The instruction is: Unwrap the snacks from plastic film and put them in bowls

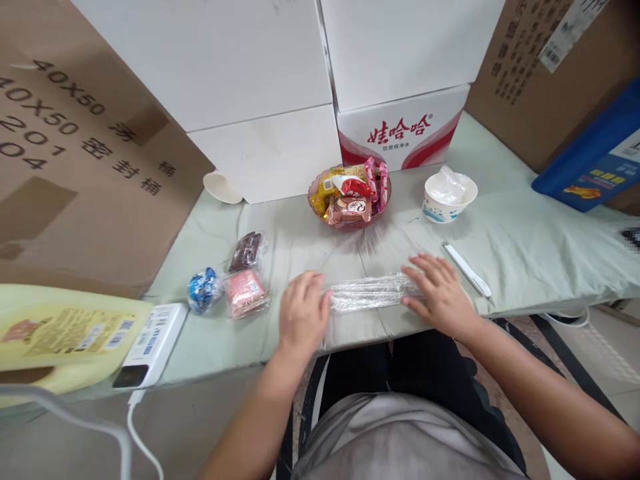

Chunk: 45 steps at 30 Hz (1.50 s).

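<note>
A crinkled strip of clear plastic wrap (370, 293) lies lengthwise on the covered table, close to its front edge. At its left end rests my left hand (304, 310), palm down, fingers close together and thumb beside the plastic. My right hand (443, 293) is spread over the other end, its fingertips touching the wrap. Just beyond that hand is a white-handled tool, perhaps a peeler or knife (467, 269). To the left of my left hand lie a pink wrapped snack (247, 292), a dark wrapped snack (247, 251) and a blue foil-wrapped ball (203, 290).
A pink glass bowl (345, 225) heaped with wrapped snacks stands ahead. Right of it, a paper cup (445, 203) holds clear plastic. White boxes (270, 160) wall off the back. A power bank (155, 343) with a cable and a yellow jug (65, 333) sit at left.
</note>
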Tool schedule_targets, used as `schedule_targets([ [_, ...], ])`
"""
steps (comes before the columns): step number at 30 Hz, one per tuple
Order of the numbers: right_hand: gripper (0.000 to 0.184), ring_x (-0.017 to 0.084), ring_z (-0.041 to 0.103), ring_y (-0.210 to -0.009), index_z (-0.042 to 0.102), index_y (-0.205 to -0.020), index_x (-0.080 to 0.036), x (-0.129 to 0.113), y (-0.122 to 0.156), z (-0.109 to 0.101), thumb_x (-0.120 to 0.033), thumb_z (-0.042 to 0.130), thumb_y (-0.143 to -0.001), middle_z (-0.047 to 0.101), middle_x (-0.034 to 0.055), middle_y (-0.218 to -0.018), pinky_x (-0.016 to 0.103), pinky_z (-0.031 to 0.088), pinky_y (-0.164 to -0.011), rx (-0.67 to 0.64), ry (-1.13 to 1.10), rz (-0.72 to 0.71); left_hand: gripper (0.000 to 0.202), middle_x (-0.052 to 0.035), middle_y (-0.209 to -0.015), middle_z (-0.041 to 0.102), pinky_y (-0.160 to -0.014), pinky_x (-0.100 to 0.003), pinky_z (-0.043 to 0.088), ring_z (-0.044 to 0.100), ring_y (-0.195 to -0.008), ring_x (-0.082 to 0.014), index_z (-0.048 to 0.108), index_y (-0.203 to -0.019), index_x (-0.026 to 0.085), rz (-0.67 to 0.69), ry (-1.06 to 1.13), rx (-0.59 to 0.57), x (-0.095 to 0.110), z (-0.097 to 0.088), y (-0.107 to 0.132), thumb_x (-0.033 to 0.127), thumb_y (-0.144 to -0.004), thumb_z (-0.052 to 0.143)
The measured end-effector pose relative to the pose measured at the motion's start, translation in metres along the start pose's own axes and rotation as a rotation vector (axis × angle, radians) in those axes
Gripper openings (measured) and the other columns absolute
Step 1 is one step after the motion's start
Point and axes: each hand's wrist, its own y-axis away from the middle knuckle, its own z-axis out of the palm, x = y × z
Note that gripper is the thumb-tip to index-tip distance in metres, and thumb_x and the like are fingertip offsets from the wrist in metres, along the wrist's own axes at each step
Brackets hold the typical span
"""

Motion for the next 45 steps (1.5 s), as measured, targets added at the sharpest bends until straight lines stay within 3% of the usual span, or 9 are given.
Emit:
schedule_targets([
  [3,0.074,0.035,0.029,-0.142,0.040,-0.146,-0.017,-0.007,0.005,0.005,-0.064,0.047,-0.089,0.041,0.0146,-0.151,0.058,0.022,-0.113,-0.199,-0.020,-0.184,0.062,-0.0172,-0.150,0.040,-0.110,-0.053,0.033,0.031,-0.142,-0.0355,0.039,-0.144,0.016,0.213,0.087,-0.223,0.027,0.010,0.012,0.048,-0.092,0.051],
  [6,0.080,0.035,0.029,-0.142,0.036,-0.148,-0.016,-0.001,0.019,0.007,-0.066,0.049,-0.087,0.038,0.0155,-0.152,0.057,0.025,-0.112,-0.244,-0.006,-0.145,0.076,-0.0174,-0.157,0.030,-0.114,-0.058,0.024,0.020,-0.146,-0.0370,0.031,-0.149,0.018,0.226,0.097,-0.347,0.038,0.022,0.025,0.055,-0.088,0.056],
  [10,0.070,0.031,0.035,-0.140,0.036,-0.147,-0.018,0.012,0.049,-0.006,-0.056,0.052,-0.091,0.043,0.0144,-0.150,0.051,0.032,-0.111,-0.187,-0.029,-0.123,0.057,-0.0148,-0.154,0.036,-0.115,-0.059,0.022,0.023,-0.146,-0.0350,0.042,-0.143,0.020,0.232,0.154,-0.299,0.030,0.021,0.029,0.045,-0.093,0.053],
  [17,0.066,0.032,0.043,-0.132,0.036,-0.146,-0.023,0.018,0.070,-0.021,-0.046,0.060,-0.088,0.054,0.0139,-0.137,0.051,0.038,-0.106,0.084,-0.135,0.028,0.023,-0.0121,-0.109,0.063,-0.093,-0.044,0.048,0.057,-0.106,-0.0270,0.064,-0.109,0.018,0.018,0.273,0.078,0.021,0.003,0.017,0.026,-0.093,0.051],
  [25,0.018,0.022,0.059,-0.087,0.067,-0.092,-0.023,-0.005,0.070,-0.033,-0.016,0.050,-0.091,0.068,0.0054,-0.087,0.041,0.044,-0.080,-0.027,-0.198,-0.067,0.040,-0.0111,-0.126,0.061,-0.099,-0.048,0.044,0.052,-0.118,-0.0295,0.057,-0.128,0.021,0.300,0.355,-0.194,0.075,0.013,0.037,0.025,-0.088,0.058],
  [30,0.020,0.021,0.062,-0.096,0.062,-0.095,-0.025,-0.016,0.059,-0.065,-0.010,0.051,-0.087,0.068,0.0031,-0.088,0.039,0.048,-0.084,0.021,-0.526,-0.134,0.031,-0.0070,-0.126,0.064,-0.104,-0.047,0.038,0.049,-0.128,-0.0267,0.061,-0.121,0.023,0.394,0.495,-0.231,0.077,0.020,0.043,0.021,-0.091,0.053],
  [33,0.018,0.019,0.066,-0.090,0.061,-0.102,-0.025,-0.014,0.032,-0.070,-0.015,0.052,-0.089,0.069,0.0041,-0.091,0.034,0.052,-0.078,0.007,-0.709,-0.058,0.045,-0.0072,-0.122,0.067,-0.105,-0.047,0.038,0.050,-0.128,-0.0248,0.049,-0.135,0.024,0.387,0.628,-0.280,0.068,0.018,0.042,0.020,-0.090,0.053],
  [38,0.028,0.017,0.066,-0.081,0.059,-0.115,-0.021,-0.013,-0.049,-0.030,-0.030,0.057,-0.088,0.069,0.0040,-0.091,0.031,0.053,-0.073,-0.082,-0.853,0.097,0.074,-0.0114,-0.122,0.067,-0.103,-0.049,0.042,0.056,-0.122,-0.0260,0.018,-0.150,0.020,0.206,0.810,-0.316,0.064,0.013,0.039,0.018,-0.087,0.057],
  [45,0.035,0.015,0.064,-0.080,0.059,-0.119,-0.019,-0.021,-0.104,0.043,-0.019,0.063,-0.084,0.069,0.0032,-0.094,0.028,0.048,-0.076,-0.255,-0.566,-0.039,0.037,-0.0071,-0.127,0.064,-0.108,-0.048,0.042,0.051,-0.126,-0.0253,0.057,-0.122,0.022,0.209,0.777,-0.373,0.068,0.008,0.033,0.017,-0.085,0.060],
])
